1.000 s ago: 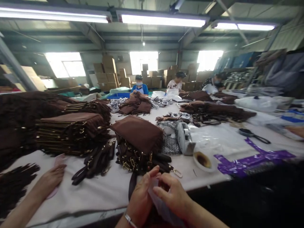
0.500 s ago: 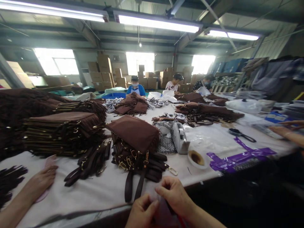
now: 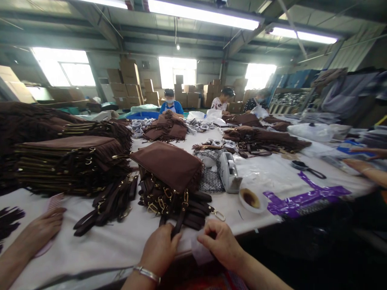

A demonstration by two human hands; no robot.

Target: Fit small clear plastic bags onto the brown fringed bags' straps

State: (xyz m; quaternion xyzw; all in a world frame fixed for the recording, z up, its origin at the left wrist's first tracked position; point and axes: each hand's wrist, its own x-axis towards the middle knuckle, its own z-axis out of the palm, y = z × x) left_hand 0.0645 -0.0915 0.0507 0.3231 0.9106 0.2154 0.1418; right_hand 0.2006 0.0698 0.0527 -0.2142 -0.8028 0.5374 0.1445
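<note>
Near the table's front edge, my left hand is closed around the lower end of a dark brown strap that hangs from a stack of brown fringed bags. A silver bracelet circles that wrist. To its right, my right hand pinches a thin, translucent white sheet between thumb and fingers, over the edge. Gold clasps show on the front of the bag stack, and one gold clip lies just above my right hand.
A tape dispenser, a tape roll and purple plastic lie to the right. Another person's hand holds a pink comb at left. More bags are stacked behind it. A co-worker's hands reach in from the right.
My left hand has moved up and left, away from my right hand, onto the strap. My right hand stays near its place with the sheet. The view has tilted slightly down.
</note>
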